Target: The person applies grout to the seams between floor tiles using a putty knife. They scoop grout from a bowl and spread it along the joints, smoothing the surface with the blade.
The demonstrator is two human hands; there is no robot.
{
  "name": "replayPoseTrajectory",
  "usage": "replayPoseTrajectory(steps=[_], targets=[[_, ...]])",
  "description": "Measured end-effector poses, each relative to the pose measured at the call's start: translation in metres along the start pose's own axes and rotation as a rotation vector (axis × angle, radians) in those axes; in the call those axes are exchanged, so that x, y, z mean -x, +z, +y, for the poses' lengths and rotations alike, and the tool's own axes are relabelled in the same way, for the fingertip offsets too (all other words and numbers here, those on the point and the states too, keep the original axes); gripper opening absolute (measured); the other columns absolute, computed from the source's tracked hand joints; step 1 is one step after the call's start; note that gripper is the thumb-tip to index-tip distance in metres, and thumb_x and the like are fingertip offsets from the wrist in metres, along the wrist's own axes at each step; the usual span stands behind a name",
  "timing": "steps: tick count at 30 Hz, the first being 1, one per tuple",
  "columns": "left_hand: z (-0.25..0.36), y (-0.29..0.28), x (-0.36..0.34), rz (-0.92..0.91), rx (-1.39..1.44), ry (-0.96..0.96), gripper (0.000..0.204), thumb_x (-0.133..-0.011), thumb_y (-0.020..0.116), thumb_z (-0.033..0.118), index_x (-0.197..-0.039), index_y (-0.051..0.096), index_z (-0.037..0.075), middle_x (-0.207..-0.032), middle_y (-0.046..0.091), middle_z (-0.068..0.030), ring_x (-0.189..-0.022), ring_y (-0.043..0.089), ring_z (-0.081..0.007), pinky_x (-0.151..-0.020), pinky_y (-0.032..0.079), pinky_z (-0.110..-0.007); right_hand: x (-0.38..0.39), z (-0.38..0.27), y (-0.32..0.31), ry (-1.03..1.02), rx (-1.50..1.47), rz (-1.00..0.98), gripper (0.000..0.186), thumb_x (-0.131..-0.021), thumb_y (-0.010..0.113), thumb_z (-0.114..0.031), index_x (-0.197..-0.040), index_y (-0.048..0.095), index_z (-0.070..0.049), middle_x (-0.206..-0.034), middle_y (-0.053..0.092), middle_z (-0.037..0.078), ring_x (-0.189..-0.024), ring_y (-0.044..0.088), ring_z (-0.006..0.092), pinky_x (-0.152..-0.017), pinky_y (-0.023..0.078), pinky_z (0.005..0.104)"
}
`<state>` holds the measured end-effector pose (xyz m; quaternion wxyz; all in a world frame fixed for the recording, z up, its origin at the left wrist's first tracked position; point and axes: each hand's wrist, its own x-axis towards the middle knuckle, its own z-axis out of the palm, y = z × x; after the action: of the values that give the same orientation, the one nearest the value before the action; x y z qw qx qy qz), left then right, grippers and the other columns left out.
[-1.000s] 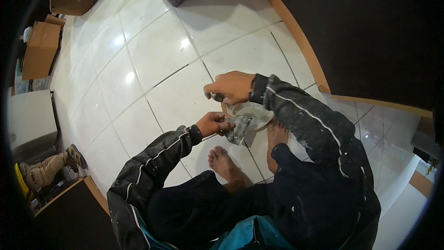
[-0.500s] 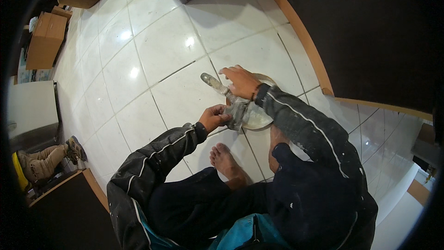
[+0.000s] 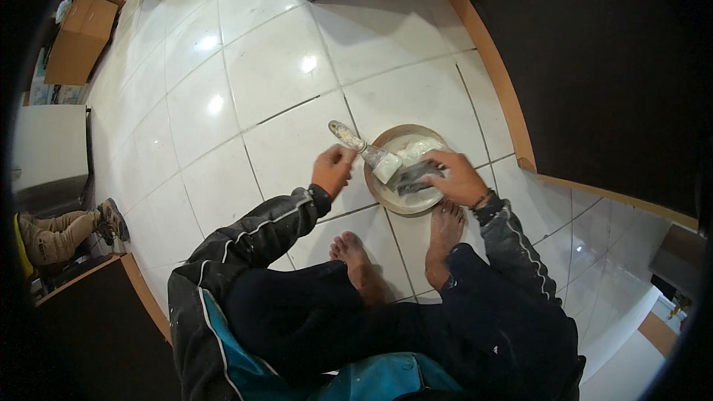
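Observation:
A round shallow pan (image 3: 380, 194) with a tan rim holds whitish paste on the floor before my feet. In my right hand (image 3: 457, 177) is a flat dark grey piece (image 3: 416, 178), its edge down in the pan; whether it is rubber or cloth I cannot tell. A paste-smeared putty knife (image 3: 347, 134) lies across the pan's left rim, handle outward, blade over the paste. My left hand (image 3: 333, 168) is closed, its curled fingers close to the knife's neck; what they hold, if anything, is hidden.
My bare feet (image 3: 445, 232) stand close to the pan on white tiles (image 3: 278, 156). A dark panel with a wooden edge (image 3: 523, 152) rises on the right. Cardboard boxes (image 3: 80, 38) are at the far left, with another person's legs (image 3: 63, 238) below them.
The dark grey piece has passed from my left hand to my right, which has drawn back nearer over the pan. My left hand has moved up and left, off the piece.

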<state>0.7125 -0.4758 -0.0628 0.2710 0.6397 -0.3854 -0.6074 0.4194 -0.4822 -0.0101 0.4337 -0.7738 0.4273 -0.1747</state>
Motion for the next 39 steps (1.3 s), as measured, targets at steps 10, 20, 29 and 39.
replayPoseTrajectory(steps=[10, 20, 29, 39], targets=[[-0.045, -0.022, -0.073, 0.094, 0.437, -0.309, 0.054, -0.081, 0.080, 0.044, -0.100, 0.050, 0.003, -0.090, 0.066, -0.0124, -0.063, 0.067, -0.0238, -0.055, 0.059, -0.040, 0.020, 0.020, -0.008, 0.325, -0.569, 0.198, 0.039, -0.083, 0.071, -0.002, -0.114, 0.048, -0.004, -0.090, 0.067, 0.005, -0.080, 0.058, 0.0070, -0.073, 0.047, 0.0224], [0.023, 0.012, -0.043, 0.142, 0.283, -0.007, 0.052, -0.081, 0.081, 0.030, -0.114, 0.055, -0.001, -0.092, 0.065, -0.0122, -0.073, 0.069, -0.0194, -0.059, 0.061, -0.035, 0.029, 0.006, -0.013, 0.444, -0.864, 0.259, 0.051, -0.087, 0.063, 0.002, -0.135, 0.046, -0.003, -0.108, 0.067, 0.011, -0.102, 0.062, 0.0126, -0.090, 0.050, 0.0274], [0.050, 0.033, -0.033, -0.224, 0.226, -0.004, 0.029, -0.091, 0.069, 0.032, -0.098, 0.065, 0.005, -0.083, 0.068, -0.0058, -0.071, 0.068, -0.0156, -0.063, 0.058, -0.031, 0.000, -0.035, -0.014, -0.137, -0.181, 0.173, 0.042, -0.072, 0.053, 0.012, -0.106, 0.072, -0.003, -0.115, 0.071, 0.013, -0.114, 0.064, 0.0318, -0.105, 0.047, 0.0405], [0.043, 0.021, -0.043, -0.165, 0.321, -0.096, 0.032, -0.091, 0.068, 0.034, -0.103, 0.062, 0.005, -0.090, 0.071, -0.0097, -0.075, 0.069, -0.0185, -0.064, 0.058, -0.030, 0.023, -0.004, -0.015, -0.144, -0.175, -0.019, 0.054, -0.059, 0.045, 0.015, -0.102, 0.072, -0.002, -0.112, 0.071, 0.015, -0.115, 0.063, 0.0357, -0.107, 0.044, 0.0420]])
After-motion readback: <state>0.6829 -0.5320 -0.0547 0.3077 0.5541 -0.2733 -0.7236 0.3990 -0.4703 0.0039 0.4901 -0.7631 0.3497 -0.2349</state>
